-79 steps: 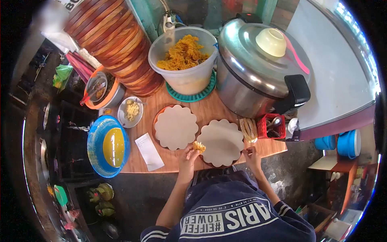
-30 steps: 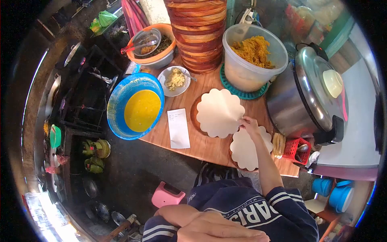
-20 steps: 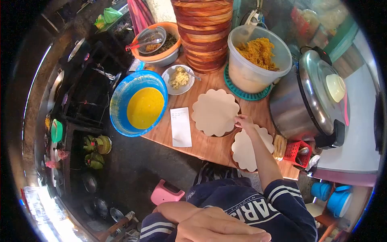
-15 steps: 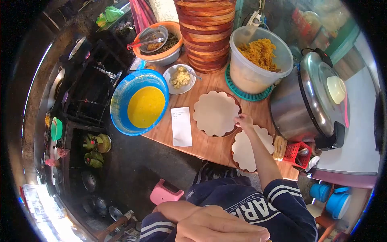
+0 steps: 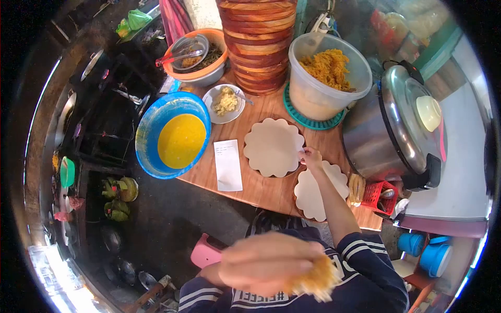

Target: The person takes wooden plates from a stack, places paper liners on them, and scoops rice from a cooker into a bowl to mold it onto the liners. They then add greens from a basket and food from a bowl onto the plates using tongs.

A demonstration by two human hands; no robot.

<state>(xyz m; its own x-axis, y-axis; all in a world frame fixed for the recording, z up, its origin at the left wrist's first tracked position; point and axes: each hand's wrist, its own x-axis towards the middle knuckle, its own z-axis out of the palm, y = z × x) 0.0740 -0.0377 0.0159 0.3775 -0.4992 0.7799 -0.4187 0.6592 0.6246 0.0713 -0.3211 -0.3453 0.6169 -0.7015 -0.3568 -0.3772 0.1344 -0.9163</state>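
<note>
Food (image 5: 314, 279) juts from the left hand (image 5: 269, 263); the right hand (image 5: 311, 157) pinches paper (image 5: 272, 147).

A kitchen, shown by the big rice cooker (image 5: 383, 128), batter bowl (image 5: 173, 135) and stacked wooden plates (image 5: 259, 47).

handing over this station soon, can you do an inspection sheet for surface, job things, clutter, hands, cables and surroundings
Surface: wood-grain table; no spill seen on its visible parts.
Job's things: left scalloped liner; right scalloped liner, partly behind the right forearm.
Clutter: written note near the front edge; red basket with utensils at the right.
Left hand: blurred, grip on an orange food piece.
Right hand: fingertips at the left liner's edge.
Cables: white cable and plug behind the white tub; full run hidden.
Surroundings: pink plastic item low down, partly hidden; blue containers at lower right.
</note>
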